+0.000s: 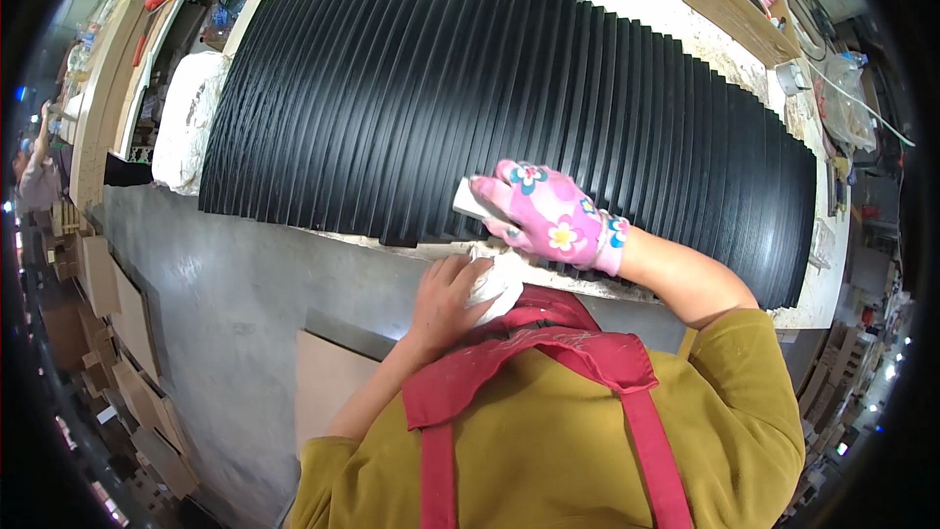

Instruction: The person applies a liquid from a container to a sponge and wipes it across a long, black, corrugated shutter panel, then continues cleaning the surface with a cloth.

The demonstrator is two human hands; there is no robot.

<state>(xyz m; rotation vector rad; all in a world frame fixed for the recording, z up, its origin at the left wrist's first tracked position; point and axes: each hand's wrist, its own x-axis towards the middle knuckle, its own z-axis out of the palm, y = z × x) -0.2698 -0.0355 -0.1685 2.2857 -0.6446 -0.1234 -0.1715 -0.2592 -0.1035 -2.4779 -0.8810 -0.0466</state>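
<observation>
My right hand (556, 217), in a pink flowered glove, grips a small white block (472, 201) over the near part of the black strips. These long black strips (411, 108) lie side by side in a wide row across the table, their near ends close to me. My bare left hand (446, 302) is closed round a crumpled white cloth (497, 284) at the table's near edge, just below the right hand. Part of that cloth is hidden by the fingers.
A white wrapped bundle (191, 122) sits at the row's left end. Far right on the white table (827, 289) stands a wooden box (729, 10) of small items. Cardboard sheets (132, 318) lean at the left; another (328, 387) stands near my left arm.
</observation>
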